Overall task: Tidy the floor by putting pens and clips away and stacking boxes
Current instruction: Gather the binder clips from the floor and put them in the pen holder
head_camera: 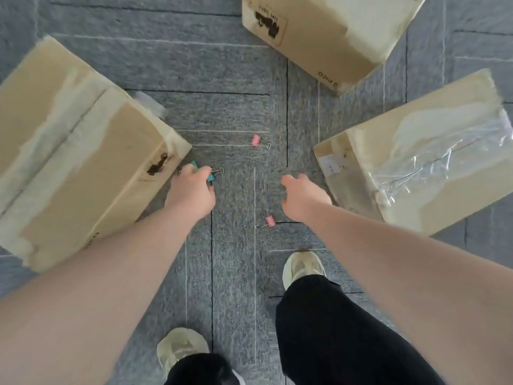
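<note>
Three taped brown cardboard boxes lie apart, unstacked, round you: one large at the left [77, 151], one far ahead [327, 31], one at the right with clear plastic on top [416, 159]. Your left hand [193, 190] reaches beside the left box, its grip pinched on a green metal binder clip [211, 175]. Your right hand [302, 197] hovers loosely curled, holding nothing visible. Two pink binder clips wait on the grey carpet-tile floor [236, 107]: one far [256, 140], one near [269, 219].

Head camera, looking straight down

It faces the carpet floor [236, 107] from standing height, over both forearms and shoes, with three boxes ringing the wide frame.
</note>
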{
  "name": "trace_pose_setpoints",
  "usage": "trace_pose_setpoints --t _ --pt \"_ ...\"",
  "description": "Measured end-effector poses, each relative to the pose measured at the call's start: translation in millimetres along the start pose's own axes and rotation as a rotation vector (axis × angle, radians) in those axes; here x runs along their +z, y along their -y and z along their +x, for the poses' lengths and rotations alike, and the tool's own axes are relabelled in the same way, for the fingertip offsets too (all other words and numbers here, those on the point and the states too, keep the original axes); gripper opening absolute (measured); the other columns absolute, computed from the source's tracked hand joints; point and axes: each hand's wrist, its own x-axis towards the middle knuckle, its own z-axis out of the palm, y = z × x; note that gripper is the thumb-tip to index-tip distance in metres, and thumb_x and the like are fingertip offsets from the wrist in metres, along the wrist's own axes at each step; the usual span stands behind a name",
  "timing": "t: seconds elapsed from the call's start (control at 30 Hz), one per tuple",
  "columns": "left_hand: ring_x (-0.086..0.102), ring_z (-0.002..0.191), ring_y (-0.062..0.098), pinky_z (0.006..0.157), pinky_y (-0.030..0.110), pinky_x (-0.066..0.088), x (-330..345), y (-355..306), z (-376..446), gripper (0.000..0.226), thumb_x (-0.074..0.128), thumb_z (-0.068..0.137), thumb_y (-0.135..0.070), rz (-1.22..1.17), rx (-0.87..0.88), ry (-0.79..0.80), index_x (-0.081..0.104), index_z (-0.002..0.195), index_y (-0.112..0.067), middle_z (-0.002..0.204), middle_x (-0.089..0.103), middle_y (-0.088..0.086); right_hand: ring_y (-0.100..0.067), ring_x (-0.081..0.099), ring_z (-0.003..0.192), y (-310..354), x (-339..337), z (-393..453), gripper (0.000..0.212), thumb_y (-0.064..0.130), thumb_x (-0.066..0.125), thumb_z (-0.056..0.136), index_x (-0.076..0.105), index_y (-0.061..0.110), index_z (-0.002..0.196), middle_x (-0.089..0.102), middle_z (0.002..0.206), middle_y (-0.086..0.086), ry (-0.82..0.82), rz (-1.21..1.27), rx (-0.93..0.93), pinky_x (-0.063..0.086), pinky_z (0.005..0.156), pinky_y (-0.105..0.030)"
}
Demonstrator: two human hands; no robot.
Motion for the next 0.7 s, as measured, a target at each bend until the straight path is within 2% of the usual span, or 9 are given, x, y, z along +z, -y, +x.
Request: trace_pose_setpoints --t 0.17,0.23,0.33,0.43,0.53,0.6,0.63,0.7 --pt "0.034 0.133 0.043 0.1 0.048 0.042 40.2 17.1 41.1 0.059 0.049 0.094 -0.031 0.036 -0.039 -0.011 0.024 0.148 -0.026 0.157 0.014 0.014 -0.034 0.058 0.088 -10.7 49.9 37.7 0.049 0.004 0.055 0.089 0.039 0.019 0.133 0.035 0.135 -0.017 -0.055 -0.005 0.039 0.045 0.061 -0.038" --pt "0.03 0.135 0.046 0.099 0.05 0.045 46.5 23.3 52.0 0.064 0.049 0.094 -0.038 0.057 -0.069 0.002 0.018 0.15 -0.03 0.159 0.007 0.012 -0.035 0.056 0.093 -14.5 61.4 45.1 0.047 0.005 0.057 0.088 0.041 0.017 0.131 0.032 0.135 -0.019 -0.1 0.006 0.061 0.045 0.063 -0.036" --pt "0.027 0.132 0.049 0.098 0.051 0.044 53.8 27.8 56.7 0.065 0.048 0.094 -0.037 0.138 -0.074 -0.014 0.017 0.15 -0.027 0.156 0.011 0.015 -0.037 0.05 0.109 -19.8 68.3 50.2 0.038 0.007 0.057 0.09 0.048 0.012 0.126 0.038 0.132 -0.018 -0.157 0.044 0.11 0.044 0.075 -0.038" --pt "0.031 0.126 0.049 0.092 0.051 0.044 56.9 27.5 54.1 0.059 0.05 0.093 -0.027 0.155 -0.03 -0.088 0.026 0.146 -0.02 0.148 0.022 0.022 -0.031 0.054 0.101 -22.4 67.3 52.3 0.03 0.004 0.057 0.091 0.053 0.006 0.12 0.044 0.126 -0.016 -0.162 0.068 0.1 0.048 0.082 -0.039" --pt "0.036 0.118 0.049 0.087 0.05 0.045 58.5 26.4 54.9 0.055 0.053 0.09 -0.027 0.175 0.038 -0.102 0.032 0.141 -0.016 0.139 0.029 0.024 -0.022 0.052 0.077 -20.1 65.3 51.9 0.02 -0.002 0.056 0.089 0.053 0.007 0.106 0.05 0.112 -0.014 -0.148 0.099 0.058 0.049 0.07 -0.033" --pt "0.034 0.12 0.048 0.087 0.05 0.046 58.5 22.5 54.3 0.057 0.053 0.088 -0.035 0.161 0.064 -0.067 0.033 0.139 -0.019 0.14 0.028 0.02 -0.017 0.048 0.066 -16.4 66.6 48.8 0.021 -0.004 0.055 0.087 0.045 0.012 0.097 0.052 0.093 -0.009 -0.123 0.124 0.021 0.039 0.054 -0.027" --pt "0.032 0.122 0.048 0.088 0.05 0.046 58.7 19.7 53.3 0.057 0.051 0.088 -0.041 0.148 0.069 -0.048 0.033 0.138 -0.021 0.141 0.027 0.018 -0.017 0.048 0.064 -14.5 67.9 46.2 0.024 -0.005 0.055 0.086 0.041 0.013 0.095 0.052 0.086 -0.008 -0.102 0.14 0.006 0.036 0.05 -0.027" --pt "0.029 0.126 0.048 0.089 0.051 0.046 59.8 13.8 50.7 0.058 0.048 0.089 -0.051 0.147 0.085 -0.018 0.032 0.138 -0.025 0.144 0.024 0.016 -0.02 0.051 0.065 -10.6 73.6 40.8 0.026 -0.004 0.055 0.087 0.042 0.014 0.1 0.054 0.086 -0.009 -0.046 0.177 -0.016 0.039 0.05 -0.03"
